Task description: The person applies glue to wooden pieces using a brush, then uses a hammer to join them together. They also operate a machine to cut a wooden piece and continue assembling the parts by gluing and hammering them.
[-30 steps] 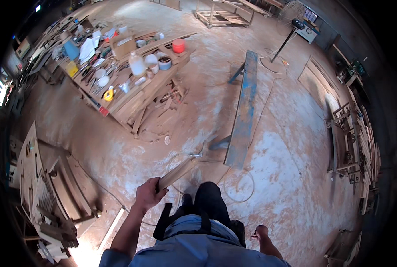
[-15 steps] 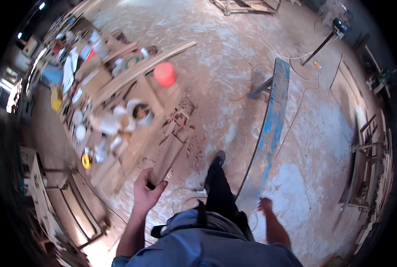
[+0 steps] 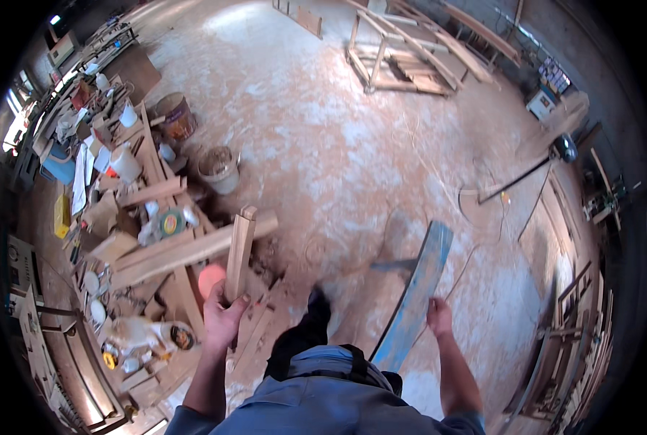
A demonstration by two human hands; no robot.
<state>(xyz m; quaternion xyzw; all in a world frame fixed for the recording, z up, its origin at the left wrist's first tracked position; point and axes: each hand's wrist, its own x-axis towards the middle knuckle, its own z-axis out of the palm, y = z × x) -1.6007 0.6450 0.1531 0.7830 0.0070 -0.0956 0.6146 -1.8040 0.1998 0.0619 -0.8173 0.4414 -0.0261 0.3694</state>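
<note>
My left hand is closed around a squared wooden post, held roughly upright, with a narrower stub at its far end. Behind it lie the crowded workbench and a pink-red tub, partly hidden by the hand and post. My right hand hangs at the right with its fingers curled in and nothing visible in them. Nearest to it is a long narrow blue bench with worn paint, which the hand appears to be apart from.
Planks, white containers and a yellow tape roll crowd the left side. Beyond them stand a rusty bucket and a pale bucket. A wooden frame is far ahead. Cords trail over the dusty floor; timber leans at right.
The view has moved forward, bringing the buckets and the far wooden frame into sight. My left hand still grips the post, which now points more upright. My right hand is now alongside the blue bench.
</note>
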